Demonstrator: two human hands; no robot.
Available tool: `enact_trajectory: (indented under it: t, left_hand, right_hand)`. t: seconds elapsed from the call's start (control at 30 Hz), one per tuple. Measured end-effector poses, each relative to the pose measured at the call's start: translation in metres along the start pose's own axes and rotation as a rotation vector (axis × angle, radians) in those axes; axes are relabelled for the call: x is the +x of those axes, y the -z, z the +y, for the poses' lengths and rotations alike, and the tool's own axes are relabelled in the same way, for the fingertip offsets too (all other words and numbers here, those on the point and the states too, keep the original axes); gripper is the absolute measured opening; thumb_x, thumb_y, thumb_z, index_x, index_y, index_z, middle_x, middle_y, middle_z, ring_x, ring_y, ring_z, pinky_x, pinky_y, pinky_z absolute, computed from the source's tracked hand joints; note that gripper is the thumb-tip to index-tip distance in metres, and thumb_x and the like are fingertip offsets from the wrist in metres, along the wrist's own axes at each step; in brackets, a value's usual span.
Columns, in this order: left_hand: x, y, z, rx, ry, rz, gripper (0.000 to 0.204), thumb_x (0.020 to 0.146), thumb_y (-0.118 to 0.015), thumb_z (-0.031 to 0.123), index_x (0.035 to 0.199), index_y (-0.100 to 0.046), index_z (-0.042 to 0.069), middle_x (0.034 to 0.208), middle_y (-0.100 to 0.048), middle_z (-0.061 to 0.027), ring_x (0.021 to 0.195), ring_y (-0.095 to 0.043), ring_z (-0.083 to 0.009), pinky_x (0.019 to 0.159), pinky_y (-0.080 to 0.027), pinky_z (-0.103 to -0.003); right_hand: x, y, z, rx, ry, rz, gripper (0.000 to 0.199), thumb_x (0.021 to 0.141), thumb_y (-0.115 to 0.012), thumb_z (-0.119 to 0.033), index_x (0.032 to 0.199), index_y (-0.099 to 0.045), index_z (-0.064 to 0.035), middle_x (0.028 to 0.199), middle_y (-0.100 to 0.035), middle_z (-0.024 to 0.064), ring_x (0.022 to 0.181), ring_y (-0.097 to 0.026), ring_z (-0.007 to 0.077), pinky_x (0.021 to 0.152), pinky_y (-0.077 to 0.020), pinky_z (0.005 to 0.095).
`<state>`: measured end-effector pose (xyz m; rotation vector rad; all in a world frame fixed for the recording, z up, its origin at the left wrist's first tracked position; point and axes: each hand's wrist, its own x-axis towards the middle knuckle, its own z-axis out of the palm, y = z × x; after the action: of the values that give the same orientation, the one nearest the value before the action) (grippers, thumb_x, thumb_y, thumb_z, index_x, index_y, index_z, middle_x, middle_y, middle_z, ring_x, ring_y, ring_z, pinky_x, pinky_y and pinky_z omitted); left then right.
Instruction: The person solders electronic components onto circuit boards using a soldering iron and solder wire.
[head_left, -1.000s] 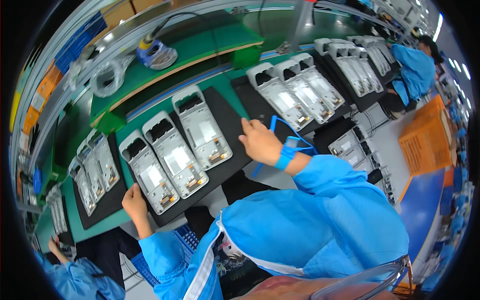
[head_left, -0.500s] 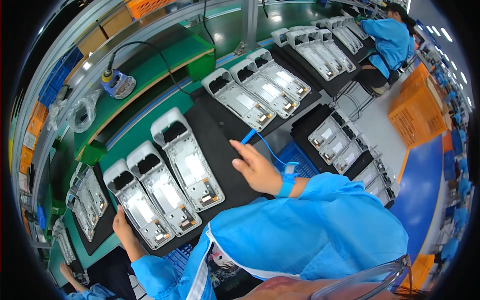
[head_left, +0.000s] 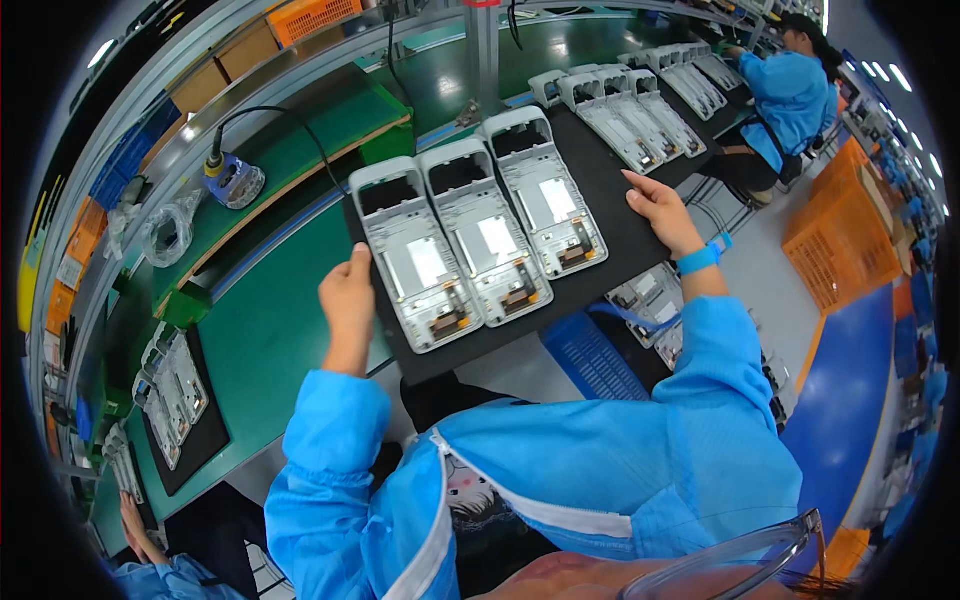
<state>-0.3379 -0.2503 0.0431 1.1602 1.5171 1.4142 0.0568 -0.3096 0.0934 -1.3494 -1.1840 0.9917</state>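
Observation:
A flat black board (head_left: 570, 305) carries three grey device housings, with an open dark window at the top of each. They are the left housing (head_left: 400, 270), middle housing (head_left: 485, 245) and right housing (head_left: 555, 210), each with small orange-and-dark parts near its lower end. My left hand (head_left: 348, 300) grips the board's left edge, thumb uppermost. At the opposite edge is my right hand (head_left: 668, 212), its thumb and forefinger by the board and its other fingers hidden; it seems to hold that edge. A blue wrist strap (head_left: 700, 258) circles my right wrist.
Another board of grey housings (head_left: 645, 115) adjoins at the far right, and one (head_left: 175, 400) lies left on the green bench (head_left: 265, 330). A blue basket (head_left: 595, 360) and more housings (head_left: 645, 300) sit lower right. Co-workers (head_left: 790, 100) flank the bench.
The board with three housings has moved right and away from me, with my left hand at its edge. My right hand has moved right and away. Another loaded board there is no longer visible.

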Motion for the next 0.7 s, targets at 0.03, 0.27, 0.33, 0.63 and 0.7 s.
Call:
enact_trajectory:
  t: [0.03,0.27,0.33,0.63,0.7]
  left_hand:
    - [-0.002,-0.013,0.003,-0.025,0.012,-0.013,0.04,0.081,-0.059,0.032,0.062,-0.057,-0.003,0.053,-0.047,0.0001,0.05,-0.038,-0.0076,0.045,-0.03,-0.026]
    - [-0.012,-0.044,-0.016,0.084,0.0,0.037,0.046,0.083,-0.056,0.034,0.057,-0.053,-0.005,0.049,-0.044,-0.0038,0.049,-0.036,-0.0097,0.045,-0.031,-0.031]
    - [-0.008,-0.039,-0.025,0.058,0.017,0.029,0.047,0.083,-0.055,0.035,0.058,-0.053,-0.005,0.049,-0.045,-0.0044,0.049,-0.036,-0.0098,0.045,-0.032,-0.031]
    - [-0.006,-0.054,-0.014,0.113,0.026,0.064,0.048,0.084,-0.054,0.035,0.055,-0.052,-0.003,0.047,-0.043,-0.0039,0.048,-0.036,-0.0098,0.044,-0.032,-0.031]
    - [0.012,-0.052,-0.022,0.194,0.025,0.037,0.049,0.084,-0.052,0.036,0.057,-0.054,-0.004,0.048,-0.047,-0.0092,0.046,-0.041,-0.014,0.046,-0.035,-0.033]
  right_hand:
    - [0.014,0.011,0.008,0.003,-0.009,-0.012,0.041,0.086,-0.05,-0.009,0.124,-0.041,0.001,0.102,-0.057,0.005,0.088,-0.053,0.0079,0.078,-0.0425,0.0208]
    - [0.083,0.028,0.046,-0.292,-0.082,-0.018,0.04,0.082,-0.055,-0.01,0.119,-0.047,0.0018,0.092,-0.059,0.004,0.08,-0.052,0.0083,0.073,-0.0413,0.0204]
    - [0.084,0.025,0.038,-0.331,-0.053,-0.005,0.039,0.08,-0.056,-0.01,0.117,-0.049,0.0021,0.087,-0.06,0.0047,0.077,-0.051,0.0085,0.071,-0.0413,0.0209]
    - [0.092,0.031,0.045,-0.413,-0.088,0.13,0.034,0.074,-0.062,-0.009,0.107,-0.058,-0.0012,0.076,-0.062,0.0055,0.067,-0.055,0.0105,0.064,-0.0438,0.0226]
    - [0.101,0.027,0.048,-0.539,-0.04,0.188,0.031,0.073,-0.064,-0.011,0.103,-0.061,-0.0041,0.075,-0.063,0.0082,0.067,-0.058,0.0136,0.064,-0.0451,0.0248]
